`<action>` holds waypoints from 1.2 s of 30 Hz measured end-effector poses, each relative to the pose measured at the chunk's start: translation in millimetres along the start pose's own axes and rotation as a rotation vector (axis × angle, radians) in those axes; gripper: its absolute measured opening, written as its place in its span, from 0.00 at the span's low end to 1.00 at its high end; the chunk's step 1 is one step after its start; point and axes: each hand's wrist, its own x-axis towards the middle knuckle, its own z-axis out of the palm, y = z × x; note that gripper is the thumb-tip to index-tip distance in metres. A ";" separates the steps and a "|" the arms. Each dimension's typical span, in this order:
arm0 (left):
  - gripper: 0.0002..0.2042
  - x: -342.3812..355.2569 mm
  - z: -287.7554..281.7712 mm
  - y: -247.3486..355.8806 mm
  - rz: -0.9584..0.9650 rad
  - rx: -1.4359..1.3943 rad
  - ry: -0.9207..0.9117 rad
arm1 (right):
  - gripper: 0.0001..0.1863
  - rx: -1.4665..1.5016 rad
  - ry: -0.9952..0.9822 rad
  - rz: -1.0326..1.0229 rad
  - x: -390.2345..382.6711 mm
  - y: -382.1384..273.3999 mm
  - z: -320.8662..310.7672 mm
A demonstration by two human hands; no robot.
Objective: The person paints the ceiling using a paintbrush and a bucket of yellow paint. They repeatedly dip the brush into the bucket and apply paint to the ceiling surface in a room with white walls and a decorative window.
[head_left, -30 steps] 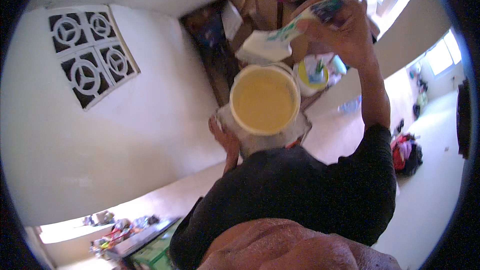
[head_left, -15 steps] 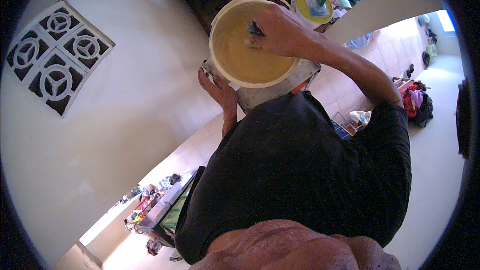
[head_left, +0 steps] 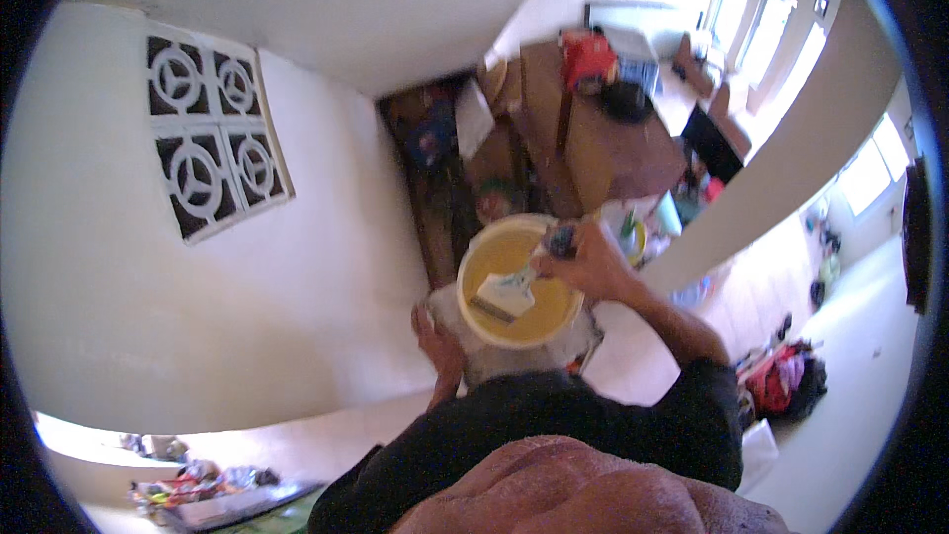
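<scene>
My right hand (head_left: 588, 262) grips the dark end of a white flat brush (head_left: 504, 297) with green markings, its broad head over the cream-yellow paint inside a white bucket (head_left: 473, 255). The bucket stands on a grey, stained platform (head_left: 474, 356) in front of my chest. My left hand (head_left: 435, 341) holds the platform's left edge, below and left of the bucket. Just right of the bucket, partly behind my right hand, is a yellow-rimmed container (head_left: 641, 235) with small items on it.
A white wall (head_left: 326, 178) with a ventilation grille (head_left: 217, 138) is on the left. Brown cabinets (head_left: 623, 158) with a red bundle (head_left: 588, 61) stand beyond the bucket. A beam (head_left: 811, 109) curves along the right. Clothes (head_left: 781, 381) are piled on the floor below.
My right hand brought the brush down from above into the bucket, then lifted it slightly so its white head shows again. My left hand stayed at the platform edge. The view also shifted.
</scene>
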 end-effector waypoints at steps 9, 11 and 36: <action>0.25 -0.2 -20.0 39.7 -0.113 -0.004 0.042 | 0.14 -0.485 0.052 -0.620 -14.9 -8.5 -18.7; 0.25 -1.1 -36.9 64.9 -0.164 -0.015 0.035 | 0.15 -0.532 0.080 -0.627 -28.7 -21.9 -22.1; 0.22 -0.4 -16.6 37.0 -0.156 -0.040 0.080 | 0.19 -0.549 0.176 -0.769 -31.5 14.2 -14.8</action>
